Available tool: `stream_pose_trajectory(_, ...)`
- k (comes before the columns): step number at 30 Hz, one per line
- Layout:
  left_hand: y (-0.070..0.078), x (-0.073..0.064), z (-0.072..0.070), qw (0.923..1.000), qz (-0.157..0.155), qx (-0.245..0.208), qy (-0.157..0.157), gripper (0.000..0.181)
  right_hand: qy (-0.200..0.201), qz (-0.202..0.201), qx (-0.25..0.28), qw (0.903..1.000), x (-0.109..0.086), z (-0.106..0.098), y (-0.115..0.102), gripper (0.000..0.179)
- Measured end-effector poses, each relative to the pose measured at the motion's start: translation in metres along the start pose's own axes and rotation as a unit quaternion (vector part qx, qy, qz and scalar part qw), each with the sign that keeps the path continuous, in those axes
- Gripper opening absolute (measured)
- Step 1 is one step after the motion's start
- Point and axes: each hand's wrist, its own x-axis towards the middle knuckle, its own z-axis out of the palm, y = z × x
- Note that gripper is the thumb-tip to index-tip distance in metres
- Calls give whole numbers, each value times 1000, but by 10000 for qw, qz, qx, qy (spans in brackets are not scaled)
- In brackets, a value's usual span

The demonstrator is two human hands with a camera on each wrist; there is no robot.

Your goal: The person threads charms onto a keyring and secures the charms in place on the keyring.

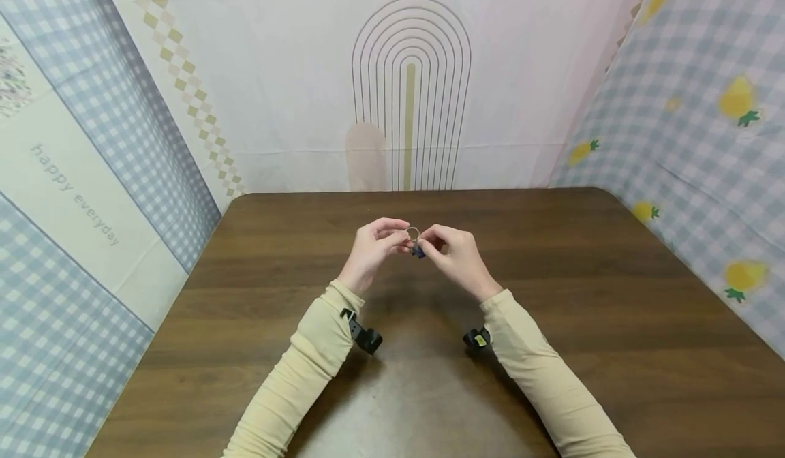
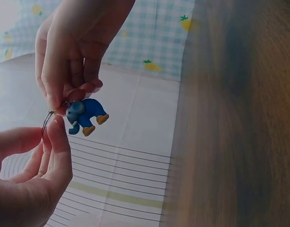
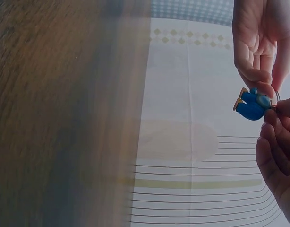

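At the frame's centre, above the bench [image 1: 552,294], the left hand [image 1: 371,250] and right hand [image 1: 456,257] meet, both pinching a key ring [image 1: 412,233] from which a blue elephant charm [image 2: 84,115] hangs.

Dark brown wooden table [image 1: 613,322] — rounded far corners, patterned cloth backdrops around it.

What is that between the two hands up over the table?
A thin metal key ring with a little blue elephant charm hanging from it. The left hand and right hand both pinch it. The left wrist view shows the elephant best.
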Motion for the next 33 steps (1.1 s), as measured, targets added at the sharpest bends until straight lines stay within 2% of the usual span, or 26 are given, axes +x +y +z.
stream_pose_trajectory(9, 3, -2, -3, 9994, -78, 323, -111, 23, 34, 29, 18, 10000, -2, 0, 0, 7)
stream_pose_trajectory(14, 5, -3, -5, 9987, -135, 358, -340, 24, 63, 79, -9, 9999, -1, -1, -1, 6)
stream_pose_trajectory(19, 6, -4, -4, 9975, -152, 346, -602, 28, 255, 24, -9, 9997, 0, -2, -2, 6)
stream_pose_trajectory(25, 4, -3, -1, 9989, -48, 86, -449, 30, 307, -10, 4, 9995, 1, -1, 0, 6)
stream_pose_trajectory(28, 4, -4, -1, 9991, -41, 125, -395, 28, 277, -13, 14, 9996, 1, 0, 2, 6)
stream_pose_trajectory(33, 5, -5, -1, 9978, -48, 318, -587, 26, 315, -29, -21, 9995, 1, -1, 3, 6)
